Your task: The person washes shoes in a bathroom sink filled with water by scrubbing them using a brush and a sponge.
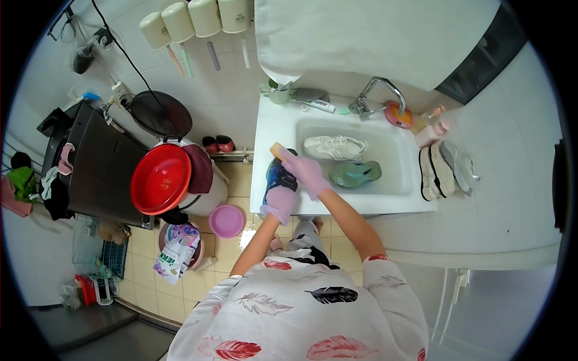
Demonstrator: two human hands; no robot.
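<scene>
Both of my hands wear pink rubber gloves. My left hand [280, 201] is closed on the heel end of a dark blue shoe [279, 177], over the left side of the white washbasin counter. My right hand [305, 172] grips a tan block-shaped scrub brush [277, 151] at the shoe's toe end; its bristles are hidden. In the sink basin [391, 180] to the right lie a white lace-up shoe [332, 148] and a green shoe [355, 174], its sole facing up.
A chrome faucet [379, 90] rises behind the basin, near bottles [432, 129]. Several insoles and grey shoe parts [460, 165] lean at the right. A toothpaste tube [322, 106] lies at the back. On the left are a red basin [161, 179] and a pink basin [227, 221].
</scene>
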